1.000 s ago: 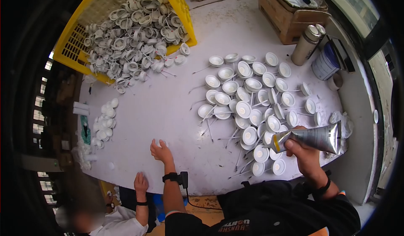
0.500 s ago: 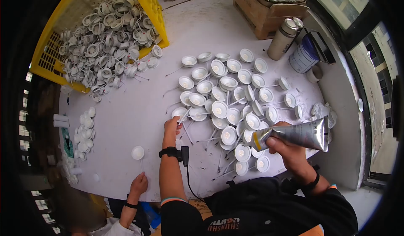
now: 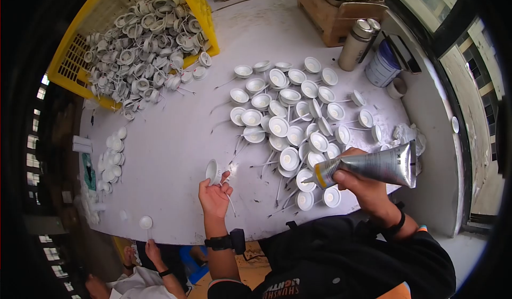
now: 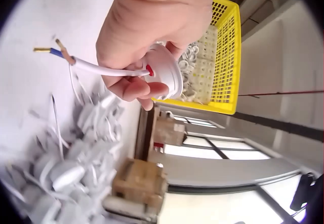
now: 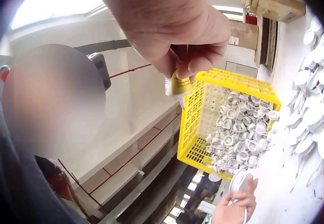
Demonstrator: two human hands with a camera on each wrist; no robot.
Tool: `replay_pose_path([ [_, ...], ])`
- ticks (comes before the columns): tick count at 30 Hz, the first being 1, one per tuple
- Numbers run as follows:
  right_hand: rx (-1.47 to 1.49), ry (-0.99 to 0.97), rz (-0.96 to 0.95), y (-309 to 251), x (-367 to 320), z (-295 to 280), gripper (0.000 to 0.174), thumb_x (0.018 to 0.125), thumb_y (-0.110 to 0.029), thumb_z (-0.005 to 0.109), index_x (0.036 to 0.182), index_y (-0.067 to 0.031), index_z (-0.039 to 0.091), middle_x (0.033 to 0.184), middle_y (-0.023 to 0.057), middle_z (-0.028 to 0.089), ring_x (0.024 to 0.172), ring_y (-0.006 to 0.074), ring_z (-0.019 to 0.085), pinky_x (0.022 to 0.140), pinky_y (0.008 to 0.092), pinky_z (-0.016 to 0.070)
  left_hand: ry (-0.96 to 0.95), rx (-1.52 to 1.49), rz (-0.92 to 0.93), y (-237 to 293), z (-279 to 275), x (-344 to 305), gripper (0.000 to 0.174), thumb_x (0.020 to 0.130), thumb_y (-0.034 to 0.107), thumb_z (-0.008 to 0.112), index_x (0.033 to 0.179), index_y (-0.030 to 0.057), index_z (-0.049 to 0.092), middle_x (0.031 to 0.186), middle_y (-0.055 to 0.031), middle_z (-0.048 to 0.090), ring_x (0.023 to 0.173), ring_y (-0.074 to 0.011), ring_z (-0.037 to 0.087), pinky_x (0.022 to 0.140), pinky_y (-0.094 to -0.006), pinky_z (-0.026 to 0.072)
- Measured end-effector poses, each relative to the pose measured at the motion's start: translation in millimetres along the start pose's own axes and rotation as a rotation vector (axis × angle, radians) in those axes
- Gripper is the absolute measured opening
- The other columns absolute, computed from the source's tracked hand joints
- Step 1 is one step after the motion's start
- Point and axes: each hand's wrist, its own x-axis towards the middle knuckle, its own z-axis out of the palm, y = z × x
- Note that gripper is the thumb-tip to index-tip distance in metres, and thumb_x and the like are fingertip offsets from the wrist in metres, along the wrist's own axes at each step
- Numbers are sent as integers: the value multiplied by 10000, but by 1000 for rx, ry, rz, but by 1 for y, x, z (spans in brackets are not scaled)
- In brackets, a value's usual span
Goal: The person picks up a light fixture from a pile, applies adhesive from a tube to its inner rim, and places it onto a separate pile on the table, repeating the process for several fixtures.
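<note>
My left hand (image 3: 215, 199) holds a round white lamp cup (image 3: 213, 172) on its side, left of the spread of similar cups. In the left wrist view, fingers curl round the cup (image 4: 164, 72), and its white cable ends in bare blue and brown wires (image 4: 56, 52). My right hand (image 3: 365, 184) grips a silver tube (image 3: 380, 166) with a yellow band, its nozzle pointing left above the nearer cups (image 3: 288, 159). The right wrist view shows the tube's white and yellow end (image 5: 178, 85) below my right hand (image 5: 174, 36).
A tilted yellow crate (image 3: 211, 38) full of white fittings stands at the back left. White domes (image 3: 114, 155) lie at the left edge. Another person's hand (image 3: 153, 252) holds a round white piece (image 3: 145, 222). Flasks (image 3: 354, 48), a bucket (image 3: 382, 64) and a carton (image 3: 336, 19) stand back right.
My left hand reached into the near edge of the spread, took a cup and drew it back to the left. My right hand still grips the tube. The other person's white piece moved left.
</note>
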Motion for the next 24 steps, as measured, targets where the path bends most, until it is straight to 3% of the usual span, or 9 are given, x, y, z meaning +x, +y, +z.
replay_pose_path([
  [5, -70, 8, -87, -5, -5, -1, 117, 749, -78, 609, 819, -12, 543, 746, 37, 510, 653, 100, 502, 564, 238, 408, -307, -315, -111, -28, 76, -68, 532, 845, 410, 319, 1254, 69, 319, 1134, -247, 437, 542, -157, 419, 488, -266, 338],
  [7, -215, -41, -250, -8, -4, -2, 200, 716, -92, 618, 858, 10, 521, 808, 97, 504, 623, 116, 512, 508, 214, 426, -359, -359, -190, -36, 97, -81, 536, 852, 424, 301, 1263, 80, 304, 1141, -234, 433, 547, -163, 427, 477, -270, 341],
  [9, -331, -88, -319, -13, 0, -1, 195, 710, -91, 620, 855, 1, 529, 806, 99, 517, 626, 132, 517, 524, 231, 430, -416, -399, -274, -45, 104, -84, 539, 859, 438, 284, 1272, 91, 289, 1147, -221, 428, 551, -169, 434, 466, -275, 344],
  [11, -449, -128, -385, -18, 3, 0, 190, 704, -90, 621, 853, -7, 536, 804, 100, 530, 629, 148, 523, 540, 248, 435, -642, -314, -319, -55, 104, -84, 559, 867, 470, 264, 1276, 90, 274, 1177, -171, 421, 681, -177, 489, 505, -275, 368],
  [13, -679, -147, -544, -22, 6, 2, 175, 684, -97, 634, 824, -24, 560, 788, 84, 558, 661, 190, 535, 590, 303, 438, -606, -285, -314, -56, 115, -92, 555, 867, 461, 278, 1283, 95, 261, 1152, -153, 432, 692, -175, 494, 511, -274, 378],
  [16, -699, -144, -407, -34, 3, 8, 107, 700, -68, 642, 789, -56, 584, 792, 42, 572, 730, 206, 550, 650, 307, 458, -558, -202, -298, -52, 131, -101, 549, 866, 433, 322, 1292, 99, 233, 1044, -126, 480, 695, -174, 510, 521, -276, 406],
  [19, -690, -157, -542, -35, 6, 9, 144, 699, -53, 646, 827, -58, 579, 808, 36, 576, 714, 194, 555, 624, 289, 464, -596, -164, -349, -57, 132, -102, 527, 875, 433, 302, 1249, 61, 277, 922, -132, 531, 647, -182, 528, 518, -278, 427],
  [24, -719, -165, -620, -36, 7, 10, 155, 703, -43, 643, 841, -54, 574, 811, 39, 578, 703, 185, 565, 593, 273, 467, -619, -220, -358, -60, 131, -102, 504, 883, 427, 277, 1212, 46, 305, 899, -140, 536, 650, -192, 544, 521, -283, 440],
])
